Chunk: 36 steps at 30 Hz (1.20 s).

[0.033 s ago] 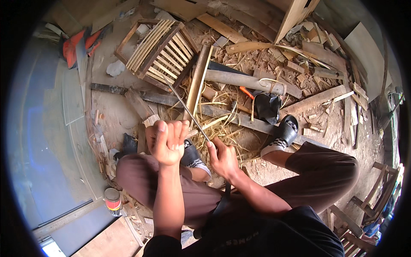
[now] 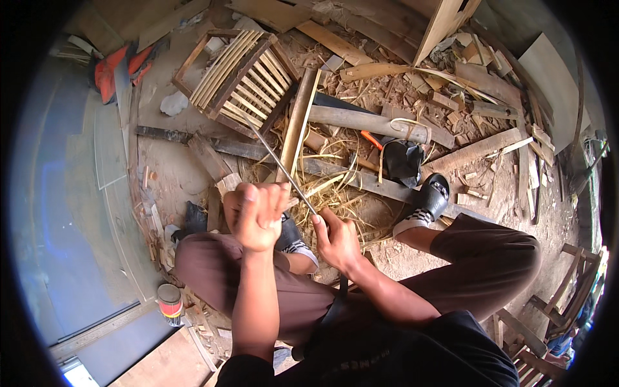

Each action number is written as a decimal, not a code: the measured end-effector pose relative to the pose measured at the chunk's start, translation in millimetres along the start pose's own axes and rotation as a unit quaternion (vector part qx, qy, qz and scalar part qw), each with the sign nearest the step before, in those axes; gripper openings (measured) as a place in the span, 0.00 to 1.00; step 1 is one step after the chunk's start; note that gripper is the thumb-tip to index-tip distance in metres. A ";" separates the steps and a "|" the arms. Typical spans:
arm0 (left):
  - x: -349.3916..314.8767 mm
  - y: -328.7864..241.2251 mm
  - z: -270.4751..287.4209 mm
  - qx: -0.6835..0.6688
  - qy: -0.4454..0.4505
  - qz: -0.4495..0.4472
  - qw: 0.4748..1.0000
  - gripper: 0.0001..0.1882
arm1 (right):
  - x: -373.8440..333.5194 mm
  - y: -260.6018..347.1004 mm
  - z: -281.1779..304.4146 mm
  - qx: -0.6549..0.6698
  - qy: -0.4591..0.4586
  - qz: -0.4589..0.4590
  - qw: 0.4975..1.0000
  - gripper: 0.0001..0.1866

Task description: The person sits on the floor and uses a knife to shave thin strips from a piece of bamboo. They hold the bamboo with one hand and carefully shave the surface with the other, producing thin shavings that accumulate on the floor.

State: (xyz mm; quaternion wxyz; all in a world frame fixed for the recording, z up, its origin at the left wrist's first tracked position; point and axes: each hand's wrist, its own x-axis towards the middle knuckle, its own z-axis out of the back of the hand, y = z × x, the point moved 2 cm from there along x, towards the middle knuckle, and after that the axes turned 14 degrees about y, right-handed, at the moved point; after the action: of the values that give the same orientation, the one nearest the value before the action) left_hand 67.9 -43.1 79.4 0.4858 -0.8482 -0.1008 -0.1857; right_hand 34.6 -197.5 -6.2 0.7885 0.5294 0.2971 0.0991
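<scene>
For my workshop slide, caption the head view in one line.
Right hand grips a thin tool, left hand curled beside it, pale strips strewn below.

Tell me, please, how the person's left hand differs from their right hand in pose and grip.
The left hand is curled with its palm side toward the camera, while the right hand shows its back. The right hand grips the near end of a long thin tool; the left hand is close beside its shaft, any hold unclear. Both hands are bare.

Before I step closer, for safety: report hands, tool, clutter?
Right hand gripping long thin tool. Left hand curled, grip unclear. Thin strips scattered below, slatted frame ahead.
</scene>
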 end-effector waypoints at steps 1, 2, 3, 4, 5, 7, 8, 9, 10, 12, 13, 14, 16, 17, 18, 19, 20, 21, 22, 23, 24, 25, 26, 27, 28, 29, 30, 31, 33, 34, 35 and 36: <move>2.0 1.5 -8.4 0.007 0.018 0.002 1.000 0.27 | -2.5 6.9 4.3 -0.002 -0.001 0.011 1.000 0.14; 3.0 1.9 -18.0 0.013 0.035 0.007 0.999 0.28 | -5.7 8.9 6.6 -0.002 -0.002 0.019 1.000 0.15; 5.9 1.2 -23.9 0.036 0.051 0.011 0.998 0.29 | -5.1 6.7 9.0 0.004 -0.001 0.025 1.000 0.14; 4.1 2.5 -22.9 0.049 0.059 0.015 0.997 0.31 | -5.0 -0.6 6.8 -0.005 -0.011 0.018 1.000 0.16; 4.3 1.8 -23.2 0.044 0.053 0.013 0.998 0.31 | -1.7 -12.3 7.8 -0.012 -0.007 -0.019 1.000 0.17; 6.2 2.6 -22.3 0.037 0.038 0.009 0.999 0.31 | 3.8 -30.2 7.2 -0.050 -0.034 -0.025 0.998 0.19; 6.3 3.4 -19.4 0.036 0.026 0.006 0.999 0.31 | 4.7 -24.9 9.5 -0.037 -0.025 -0.034 0.998 0.19; 7.8 4.2 -16.0 0.034 0.015 0.005 0.999 0.31 | 5.0 -14.3 12.5 -0.023 -0.016 -0.043 0.999 0.18; 10.7 4.6 -14.9 0.034 0.025 0.006 0.999 0.31 | 6.1 -6.7 14.8 -0.008 -0.008 -0.052 0.999 0.18; 8.6 4.7 -18.0 0.032 0.034 0.013 0.999 0.31 | 2.7 -1.1 15.2 -0.008 -0.006 -0.016 1.000 0.18; 11.7 6.3 -18.4 0.039 0.057 -0.003 0.998 0.31 | 1.5 0.5 14.9 -0.007 -0.004 0.002 1.000 0.17; 11.8 5.1 -17.8 0.037 0.053 0.000 0.998 0.31 | 0.8 3.3 14.5 -0.005 -0.005 0.021 1.000 0.17; 10.7 2.5 -15.1 0.034 0.043 0.004 0.998 0.31 | 1.4 -14.9 10.8 -0.020 0.018 -0.046 0.999 0.21; 11.6 2.0 -12.1 0.033 0.042 -0.008 0.999 0.31 | 7.4 -32.2 10.4 -0.028 0.015 -0.074 0.997 0.22; 11.8 2.5 -12.2 0.026 0.041 -0.006 0.999 0.31 | 12.8 -42.8 11.9 -0.036 0.012 -0.104 0.994 0.23; 11.4 2.8 -13.3 0.019 0.041 -0.004 0.999 0.31 | 15.0 -52.0 15.0 -0.052 0.016 -0.126 0.991 0.24; 10.8 3.2 -13.8 0.012 0.040 -0.002 0.999 0.31 | 16.9 -48.8 19.2 -0.044 0.021 -0.137 0.989 0.25; 10.5 3.6 -17.7 0.025 0.056 -0.001 0.998 0.31 | 14.2 -43.0 19.3 -0.019 0.021 -0.123 0.992 0.24; 11.9 3.8 -23.1 0.041 0.068 -0.004 0.997 0.31 | 10.4 -35.6 19.0 0.007 0.021 -0.110 0.994 0.23; 11.9 3.8 -24.0 0.046 0.072 -0.003 0.996 0.31 | 4.9 -17.0 19.8 0.003 0.017 -0.075 0.997 0.21; 10.7 4.8 -24.8 0.051 0.074 -0.001 0.996 0.31 | -0.9 -0.7 19.5 -0.003 0.015 -0.042 0.999 0.20; 8.5 6.0 -23.9 0.048 0.070 -0.003 0.996 0.31 | -3.6 3.6 16.8 0.012 0.019 -0.006 1.000 0.18; 10.5 5.7 -22.2 0.047 0.073 -0.007 0.996 0.31 | -3.8 2.2 14.7 -0.018 0.016 0.006 1.000 0.17; 12.2 4.4 -21.0 0.050 0.077 -0.007 0.996 0.31 | -0.5 -7.3 11.3 -0.004 0.003 -0.005 1.000 0.18; 11.5 3.0 -19.0 0.046 0.063 -0.003 0.997 0.30 | 4.4 -21.9 6.8 0.011 -0.010 -0.017 1.000 0.19; 11.2 2.5 -15.7 0.037 0.051 -0.004 0.998 0.30 | 11.0 -40.9 5.4 0.013 -0.006 -0.063 0.998 0.22; 10.5 3.2 -12.7 0.028 0.039 -0.005 0.999 0.30 | 17.9 -64.8 6.4 0.014 -0.002 -0.109 0.994 0.24; 8.9 5.5 -10.3 0.018 0.038 -0.010 0.999 0.30 | 22.5 -88.7 7.7 0.016 0.001 -0.158 0.987 0.27; 8.9 6.3 -15.1 0.021 0.048 -0.010 0.999 0.30 | 26.7 -83.4 11.8 -0.004 0.001 -0.148 0.989 0.28; 10.8 6.9 -18.6 0.023 0.053 -0.010 0.998 0.30 | 25.5 -80.0 11.1 0.021 0.008 -0.146 0.989 0.28; 13.2 6.6 -21.8 0.042 0.068 -0.008 0.997 0.30 | 21.8 -60.0 11.5 0.032 0.011 -0.118 0.992 0.26; 14.2 6.9 -21.4 0.039 0.070 -0.008 0.997 0.30 | 17.9 -39.5 11.1 0.043 0.013 -0.089 0.995 0.24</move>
State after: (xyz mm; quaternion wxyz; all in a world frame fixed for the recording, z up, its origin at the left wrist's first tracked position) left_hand 78.6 -65.2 89.6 0.5228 -0.8127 -0.0804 -0.2445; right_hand 49.0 -214.3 -45.1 0.7667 0.5328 0.3574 0.0232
